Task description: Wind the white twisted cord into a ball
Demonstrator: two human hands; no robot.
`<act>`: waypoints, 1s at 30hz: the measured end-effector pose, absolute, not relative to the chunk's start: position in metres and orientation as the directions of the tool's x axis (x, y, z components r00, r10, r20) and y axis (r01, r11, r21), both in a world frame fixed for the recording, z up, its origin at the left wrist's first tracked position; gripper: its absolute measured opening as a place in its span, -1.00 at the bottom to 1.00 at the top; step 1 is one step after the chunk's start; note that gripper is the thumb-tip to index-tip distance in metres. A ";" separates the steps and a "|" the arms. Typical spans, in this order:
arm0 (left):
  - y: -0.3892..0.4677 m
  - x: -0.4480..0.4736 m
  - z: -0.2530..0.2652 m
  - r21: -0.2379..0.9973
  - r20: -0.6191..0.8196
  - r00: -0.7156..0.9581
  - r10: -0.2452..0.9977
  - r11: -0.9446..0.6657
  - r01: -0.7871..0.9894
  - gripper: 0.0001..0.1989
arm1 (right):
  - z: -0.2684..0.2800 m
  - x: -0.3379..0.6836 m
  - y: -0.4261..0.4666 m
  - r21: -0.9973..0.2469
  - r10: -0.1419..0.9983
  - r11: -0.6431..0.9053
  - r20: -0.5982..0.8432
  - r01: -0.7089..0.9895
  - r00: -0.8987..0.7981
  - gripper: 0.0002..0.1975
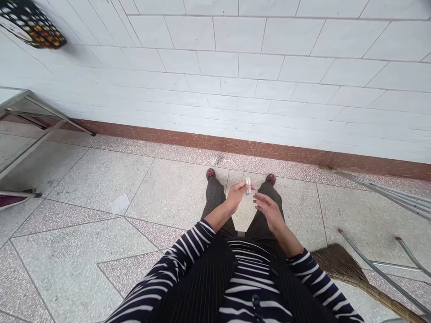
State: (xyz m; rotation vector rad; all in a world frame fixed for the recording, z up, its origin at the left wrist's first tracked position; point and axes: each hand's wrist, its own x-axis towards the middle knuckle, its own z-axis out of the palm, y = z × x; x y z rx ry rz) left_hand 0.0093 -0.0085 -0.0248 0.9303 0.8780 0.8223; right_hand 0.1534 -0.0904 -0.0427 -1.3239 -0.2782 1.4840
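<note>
My left hand (235, 195) grips a small white bundle of wound string (248, 185) in front of my legs. From it a thin strand (235, 165) runs forward to a white ball of string (215, 160) lying on the floor near the wall's foot. Just right of the bundle, my right hand (268, 210) is apart from it, fingers spread, with nothing visible in them. Both hands hang over the gap between my knees.
A metal-legged table (47, 105) stands at left. Paper (119, 203) lies on the tiled floor. To my right are a broom (340, 262), metal chair legs (373, 264) and metal poles (387, 188) by the wall. A dotted bag (32, 24) hangs on the tiled wall (239, 33).
</note>
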 end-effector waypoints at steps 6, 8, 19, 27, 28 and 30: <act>-0.018 0.011 -0.029 0.915 -0.263 0.354 0.897 0.348 -0.202 -0.63 | -0.028 0.138 -0.079 -0.789 0.862 -0.419 -0.502 -0.450 0.076 -0.59; -0.018 0.007 -0.032 0.906 -0.277 0.368 0.888 0.369 -0.208 -0.60 | -0.028 0.131 -0.082 -0.767 0.855 -0.467 -0.518 -0.439 -0.005 -0.64; -0.022 -0.009 -0.048 0.885 -0.301 0.372 0.878 0.403 -0.235 -0.59 | -0.022 0.140 -0.098 -0.767 0.837 -0.543 -0.527 -0.342 -0.147 -0.58; -0.019 -0.032 -0.070 0.878 -0.372 0.419 0.828 0.167 0.449 -0.65 | -0.028 0.146 -0.098 -0.823 0.871 -0.477 -0.489 -0.308 -0.042 -0.56; -0.020 -0.035 -0.072 0.848 -0.360 0.426 0.830 0.101 0.520 -0.66 | -0.028 0.146 -0.098 -0.825 0.872 -0.476 -0.488 -0.306 -0.040 -0.55; -0.025 -0.039 -0.072 0.831 -0.296 0.437 0.849 0.003 0.556 -0.71 | -0.027 0.146 -0.098 -0.824 0.871 -0.478 -0.489 -0.304 -0.043 -0.53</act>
